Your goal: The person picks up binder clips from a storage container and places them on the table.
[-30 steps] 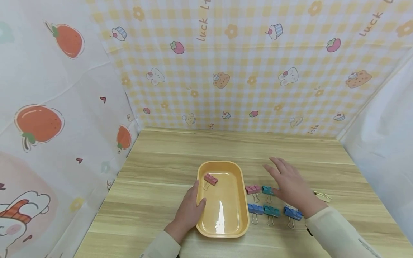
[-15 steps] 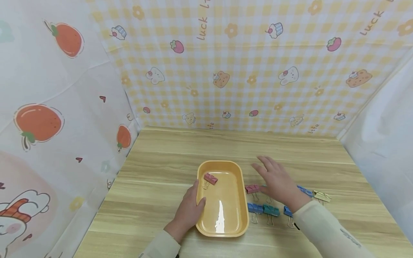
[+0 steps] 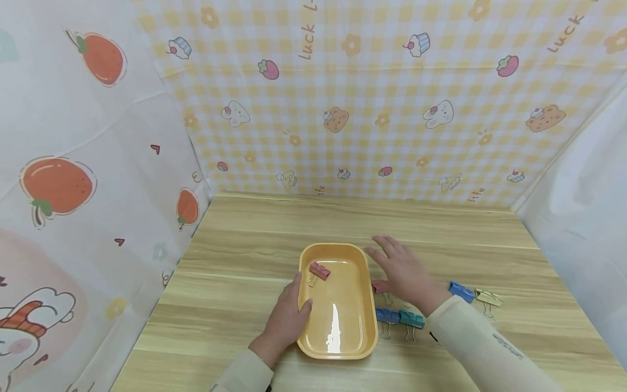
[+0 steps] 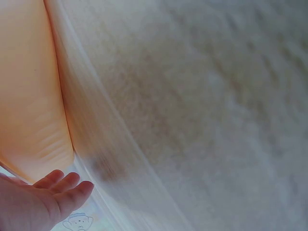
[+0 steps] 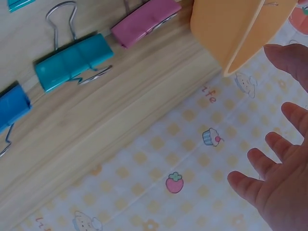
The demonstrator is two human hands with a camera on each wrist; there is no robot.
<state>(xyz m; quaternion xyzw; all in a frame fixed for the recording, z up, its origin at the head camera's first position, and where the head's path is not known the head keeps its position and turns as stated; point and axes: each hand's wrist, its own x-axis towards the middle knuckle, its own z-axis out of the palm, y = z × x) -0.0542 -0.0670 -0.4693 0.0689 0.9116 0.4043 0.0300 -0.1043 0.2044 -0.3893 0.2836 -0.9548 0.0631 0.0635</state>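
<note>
A yellow rectangular tray [image 3: 338, 356] sits on the table with one pink binder clip [image 3: 320, 270] inside, at its far left. My left hand [image 3: 284, 321] holds the tray's left wall, thumb over the rim and fingers along the outside. My right hand [image 3: 406, 275] hovers by the tray's right rim, fingers spread and holding nothing. It partly covers a pink binder clip [image 5: 147, 21] next to the tray. A teal binder clip [image 5: 74, 60] shows in the right wrist view but is mostly hidden beneath the hand in the head view.
Closer to me, a blue binder clip [image 3: 387, 316] and a teal binder clip [image 3: 411, 319] lie right of the tray. Farther right are another blue clip [image 3: 462, 292] and a yellow clip [image 3: 489, 297]. A checked, printed cloth [image 3: 362, 136] hangs behind the table.
My right hand has moved left over the clips toward the tray, uncovering the blue and yellow clips on the right. My left hand and the tray have stayed in place.
</note>
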